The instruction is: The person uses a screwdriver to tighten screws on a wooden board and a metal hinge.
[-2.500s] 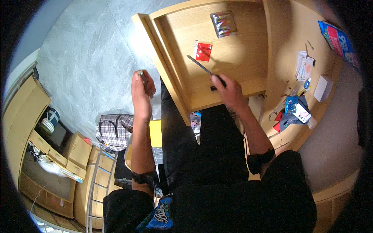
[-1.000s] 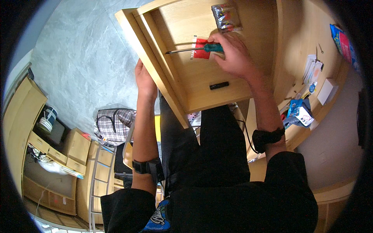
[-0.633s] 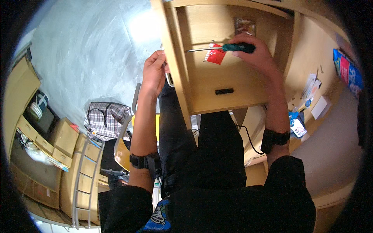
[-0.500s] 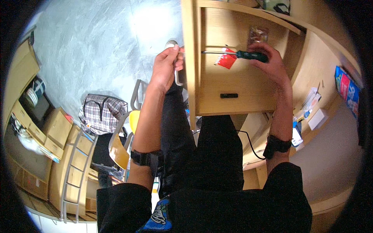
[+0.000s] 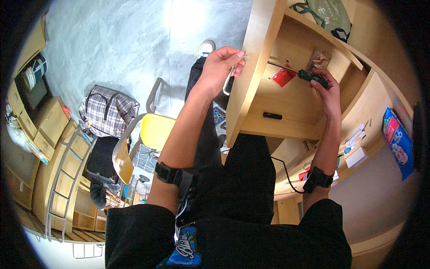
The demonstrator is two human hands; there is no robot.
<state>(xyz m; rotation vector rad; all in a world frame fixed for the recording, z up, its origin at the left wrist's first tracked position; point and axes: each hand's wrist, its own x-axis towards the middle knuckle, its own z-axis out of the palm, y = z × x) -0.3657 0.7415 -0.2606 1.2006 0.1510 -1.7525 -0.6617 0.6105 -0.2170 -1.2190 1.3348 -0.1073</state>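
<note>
A wooden drawer is pulled out in front of me. My right hand is over it, fingers closed round the dark green handle of a screwdriver. The screwdriver's thin shaft runs left to the inner side of the drawer front; its tip is hidden there. On the outer side, my left hand pinches near the upper end of a silver drawer handle. What lies exactly under those fingertips is hidden. A red packet, a clear packet and a small black bar lie inside the drawer.
A desk surface with a blue-and-pink bag and a white box is at my right. A green bag sits beyond the drawer. To the left are a yellow chair, a plaid bag and a ladder.
The view has shifted, so the drawer and both hands appear farther right. My right fingers have closed more around the screwdriver's handle, and the screwdriver looks more slanted. My left hand stays at the drawer front.
</note>
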